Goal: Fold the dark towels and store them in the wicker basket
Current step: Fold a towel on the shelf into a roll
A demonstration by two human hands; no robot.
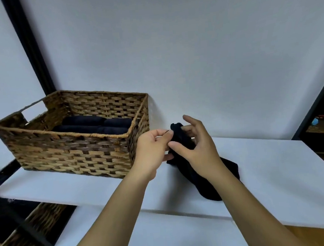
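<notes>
- Dark towel (pixel 190 171) lies right of centre on the white shelf (pixel 267 163), its long axis running from upper left, lifted, to lower right.
- Left hand (pixel 152 152) and right hand (pixel 196 145) both pinch its raised end.
- Wicker basket (pixel 72 149) at left holds rolled dark towels (pixel 99 125), just beside the hands.

Woven wicker basket (pixel 72 149), coarse and ribbed, brown strands mixed light and dark, dull in finish. Dark towels (pixel 93 125) inside of soft matt cloth, near black, rolled smooth; same thick matt cloth in the loose towel (pixel 210 185) draped on the counter (pixel 267 172), itself smooth, white and matt, with bare light wood showing at the lower right. Plain matt wall (pixel 190 52) behind, crossed by a black post (pixel 29 46) with a slight sheen.
</notes>
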